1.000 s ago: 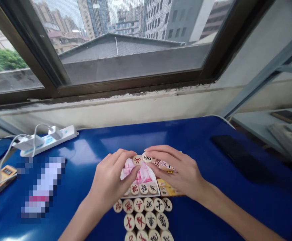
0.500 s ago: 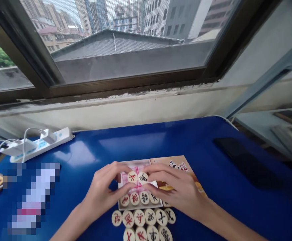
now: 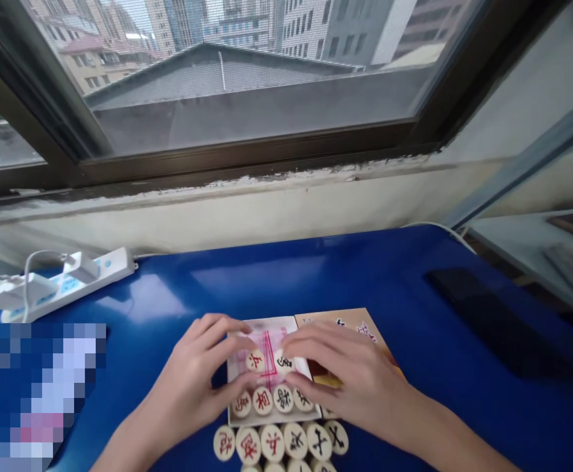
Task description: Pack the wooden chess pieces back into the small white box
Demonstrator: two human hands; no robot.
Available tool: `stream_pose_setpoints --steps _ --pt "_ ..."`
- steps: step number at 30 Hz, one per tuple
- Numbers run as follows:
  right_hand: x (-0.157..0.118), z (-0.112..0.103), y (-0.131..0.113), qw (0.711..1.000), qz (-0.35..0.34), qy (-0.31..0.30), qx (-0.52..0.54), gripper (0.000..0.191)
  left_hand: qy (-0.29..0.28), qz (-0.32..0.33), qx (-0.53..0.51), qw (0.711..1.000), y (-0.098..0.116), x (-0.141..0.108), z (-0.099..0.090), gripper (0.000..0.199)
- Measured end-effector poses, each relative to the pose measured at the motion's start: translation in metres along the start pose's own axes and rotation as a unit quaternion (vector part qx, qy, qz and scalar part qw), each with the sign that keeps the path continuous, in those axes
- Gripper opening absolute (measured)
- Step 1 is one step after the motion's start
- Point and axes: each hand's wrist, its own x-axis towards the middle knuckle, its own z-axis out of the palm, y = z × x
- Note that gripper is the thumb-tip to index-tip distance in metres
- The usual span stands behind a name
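My left hand point(image 3: 202, 360) has its thumb and fingertips closed round a round xiangqi piece with a red character point(image 3: 255, 360). Close to its right is a piece with a black character point(image 3: 283, 362), pinched between the thumb and fingers of my right hand point(image 3: 335, 367). Both pieces are over the inside of a shallow white box point(image 3: 274, 418), where a folded pink-lined sheet point(image 3: 269, 337) shows. A row of pieces, including a red one point(image 3: 263, 400) and a black one point(image 3: 283, 398), lies along the box's near side. My right fingers partly cover the row's right end.
More xiangqi pieces point(image 3: 273, 443) lie in rows on the blue table point(image 3: 168, 367) before the box. A printed box lid point(image 3: 360, 318) sits right of it. A power strip point(image 3: 112, 263) is at the left, a dark flat object point(image 3: 483, 321) at the right, a window above.
The two held pieces have come slightly apart and sit a little lower in the view, each still in its hand. The camera view has shifted slightly.
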Motion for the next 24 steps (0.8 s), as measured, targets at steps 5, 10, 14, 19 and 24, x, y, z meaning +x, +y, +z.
stream_pose_setpoints --steps 5,10,14,19,24 --pt "0.0026 -0.0081 0.0021 0.992 0.04 -0.121 -0.023 0.008 -0.053 0.005 0.073 0.996 -0.0042 -0.0011 -0.007 0.018" --pt "0.0033 -0.0091 -0.0032 0.985 0.053 -0.159 0.031 0.02 -0.09 0.005 0.049 0.995 0.0025 0.0013 -0.0108 0.021" --pt "0.0035 -0.0078 -0.0032 0.985 0.049 -0.163 0.04 0.029 -0.103 -0.003 0.022 0.994 0.0026 0.0014 -0.0097 0.02" --pt "0.0043 -0.0084 -0.0022 0.984 0.051 -0.166 0.041 0.024 -0.084 -0.019 -0.001 0.996 -0.0013 -0.0008 -0.007 0.025" --pt "0.0025 -0.0073 -0.0009 0.985 0.042 -0.163 0.025 0.028 -0.103 -0.001 -0.021 0.994 0.0009 0.0014 -0.0071 0.03"
